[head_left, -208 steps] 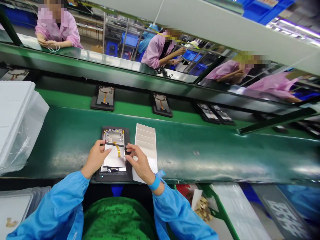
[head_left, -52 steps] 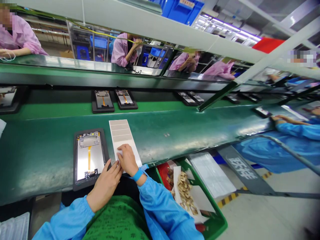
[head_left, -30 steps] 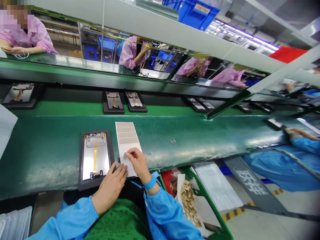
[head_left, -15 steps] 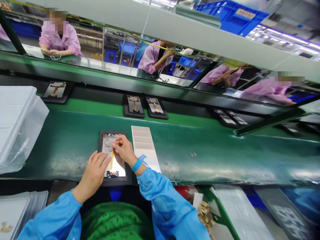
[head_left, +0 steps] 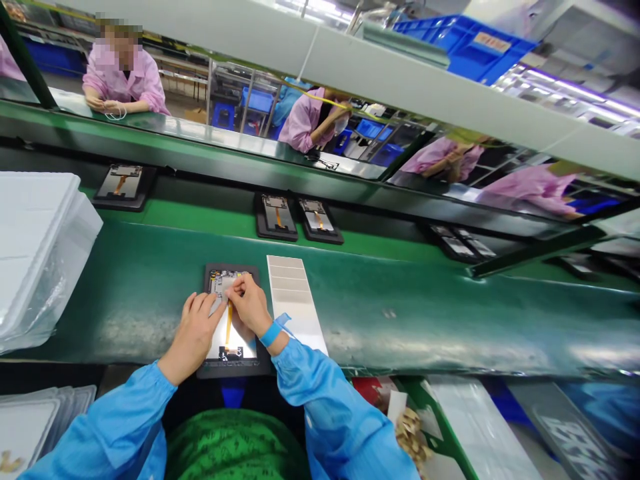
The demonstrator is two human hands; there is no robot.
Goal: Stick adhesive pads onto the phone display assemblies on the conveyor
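A device with a bare circuit board and silver plate (head_left: 245, 349) lies in a black tray (head_left: 265, 363) on the green bench in front of me. An orange flex cable (head_left: 229, 327) runs down its middle. My left hand (head_left: 193, 337) rests over the device's left side, fingers spread and holding nothing, fingertips near the cable's upper end. My right hand (head_left: 249, 303), with a blue wrist strap, has thumb and index finger pinched at the top of the cable; whatever is between them is too small to make out. A white sheet of labels (head_left: 295, 303) lies to the right.
Several similar devices in black trays (head_left: 277, 217) lie on the green strip behind. White trays in plastic (head_left: 40, 247) stand at the left. People in pink (head_left: 125, 80) sit across the bench. A slanted green post (head_left: 535, 252) stands right.
My left hand has moved slightly up and right, its fingertips closer to my right hand's pinch. The whole view has shifted a little.
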